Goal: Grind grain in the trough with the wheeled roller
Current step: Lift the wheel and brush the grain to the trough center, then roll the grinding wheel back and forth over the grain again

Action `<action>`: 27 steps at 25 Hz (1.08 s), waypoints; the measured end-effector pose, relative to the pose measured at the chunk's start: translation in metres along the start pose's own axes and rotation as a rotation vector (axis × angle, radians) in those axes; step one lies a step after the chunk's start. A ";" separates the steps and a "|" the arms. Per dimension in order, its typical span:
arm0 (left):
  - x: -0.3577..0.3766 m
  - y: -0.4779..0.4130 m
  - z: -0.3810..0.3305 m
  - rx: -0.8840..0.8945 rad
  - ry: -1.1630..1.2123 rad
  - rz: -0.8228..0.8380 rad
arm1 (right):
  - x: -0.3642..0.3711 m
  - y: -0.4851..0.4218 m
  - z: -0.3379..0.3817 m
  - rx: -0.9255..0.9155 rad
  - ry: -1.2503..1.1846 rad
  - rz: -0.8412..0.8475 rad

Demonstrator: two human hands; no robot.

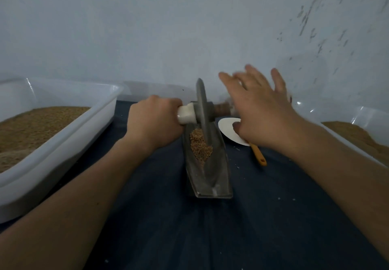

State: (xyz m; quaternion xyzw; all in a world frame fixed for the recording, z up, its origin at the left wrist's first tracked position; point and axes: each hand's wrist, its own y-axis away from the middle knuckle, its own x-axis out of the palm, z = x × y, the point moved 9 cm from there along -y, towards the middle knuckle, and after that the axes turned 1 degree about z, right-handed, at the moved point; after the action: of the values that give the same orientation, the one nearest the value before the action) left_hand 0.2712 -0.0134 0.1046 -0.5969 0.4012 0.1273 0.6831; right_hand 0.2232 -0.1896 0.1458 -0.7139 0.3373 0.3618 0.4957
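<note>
**Grain (200,146) under the wheel, left hand on the handle**

A boat-shaped metal trough (219,175) lies on a dark blue cloth (210,238), its near end toward the camera and its far end toward a pale blue wall (168,27). The grain is heaped in the trough's far half. The wheeled roller (202,105) stands upright on its edge in the trough, its grey disc sinking into the right side of the heap.

The left hand (153,120) grips the white handle (187,114) that sticks out from the disc's left face. Its fingers are curled tightly round the handle, knuckles up.

On the disc's other side a brown handle (221,108) juts out to the right. The right hand (259,109) is over its outer end with fingers straight and spread wide, holding nothing. The hand is blurred, and I cannot tell whether its palm touches the handle.

Just right of the trough, partly under the right hand, a white scraper (227,128) with an orange grip lies flat on the cloth.

A white plastic tub (63,149) sits at the left edge of the cloth with brown grain inside. A second tub (366,118) at the right, also with brown grain, is partly hidden by the right forearm. Pale specks are scattered over the cloth.
</note>
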 end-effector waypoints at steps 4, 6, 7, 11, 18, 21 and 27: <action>0.002 0.004 -0.011 0.099 -0.155 0.036 | 0.042 -0.014 -0.004 -0.019 -0.107 0.192; 0.012 0.007 -0.007 0.097 -0.198 0.093 | 0.063 -0.017 -0.004 -0.045 -0.058 0.265; 0.018 0.008 -0.006 0.106 -0.216 0.116 | 0.074 -0.016 -0.004 -0.056 -0.035 0.312; 0.035 0.005 -0.003 0.111 -0.274 0.166 | 0.096 -0.027 -0.008 -0.089 -0.030 0.276; 0.063 -0.024 0.011 0.024 -0.312 0.227 | 0.118 -0.069 -0.017 -0.087 -0.027 0.226; 0.061 -0.034 0.005 0.062 -0.345 0.238 | 0.121 -0.067 -0.019 -0.089 -0.128 0.232; 0.059 -0.018 0.005 0.053 -0.292 0.303 | 0.105 -0.039 -0.053 -0.069 -0.142 0.244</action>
State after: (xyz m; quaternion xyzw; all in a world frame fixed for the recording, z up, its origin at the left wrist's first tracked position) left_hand 0.3232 -0.0314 0.0758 -0.4868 0.3865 0.3032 0.7223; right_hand 0.3189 -0.2420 0.0879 -0.6570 0.3729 0.4802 0.4457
